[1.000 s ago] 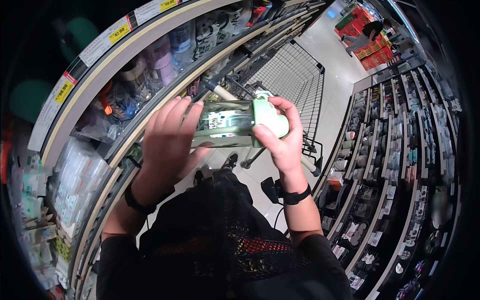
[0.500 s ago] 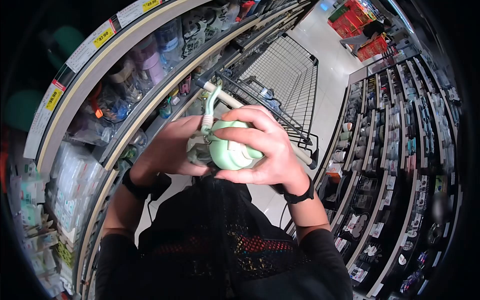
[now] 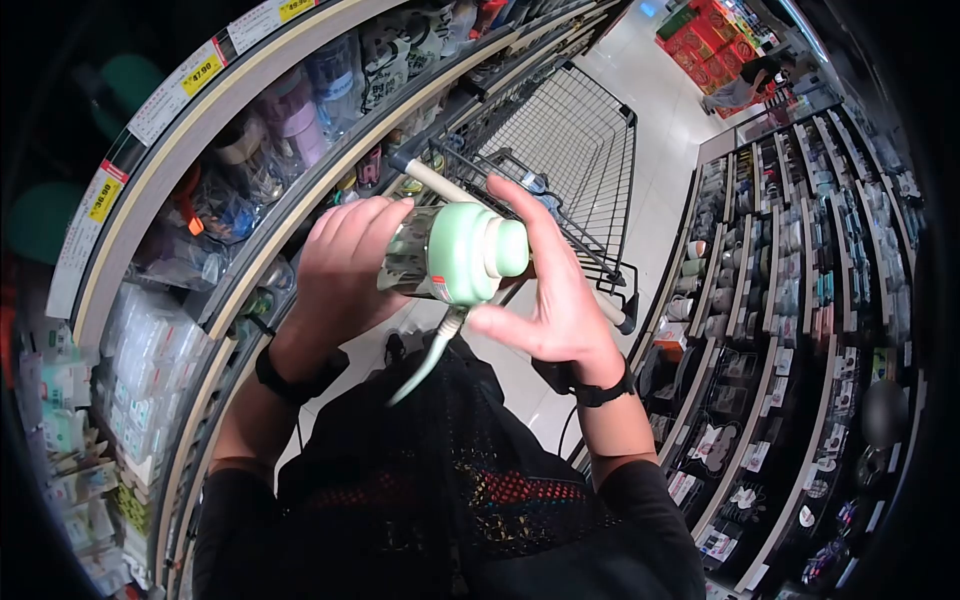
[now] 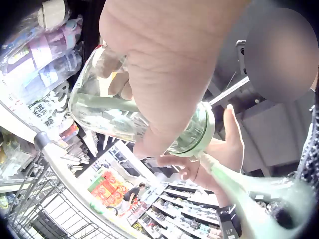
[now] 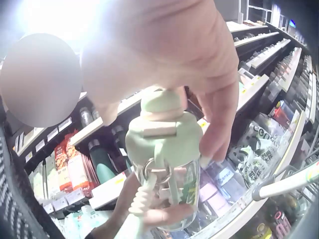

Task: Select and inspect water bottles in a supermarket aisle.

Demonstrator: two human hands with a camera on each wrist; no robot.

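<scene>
A clear water bottle with a pale green lid [image 3: 465,255] lies tilted sideways between my hands in the head view. My left hand [image 3: 345,260] grips its see-through body [image 4: 107,112], fingers wrapped over the far side. A pale green carry strap [image 3: 430,360] dangles from the lid's collar toward me. At the lid end is my right hand [image 3: 550,290], its fingers spread and fairly straight, the thumb near the lid's edge. In the right wrist view its fingers reach down around the green spout cap [image 5: 162,104], and a metal ring joins the strap to the lid.
A wire shopping cart [image 3: 570,140] stands just ahead, its pale handle [image 3: 445,185] beyond the bottle. Left are shelves with packaged cups and yellow price tags [image 3: 203,73]. Racks of small goods [image 3: 770,300] run along the right. A person [image 3: 755,80] is near red boxes [image 3: 700,60] farther off.
The bottle has turned: its lid faced me, then swung right, and the strap went from above the lid to hanging below. My right hand has loosened from the lid.
</scene>
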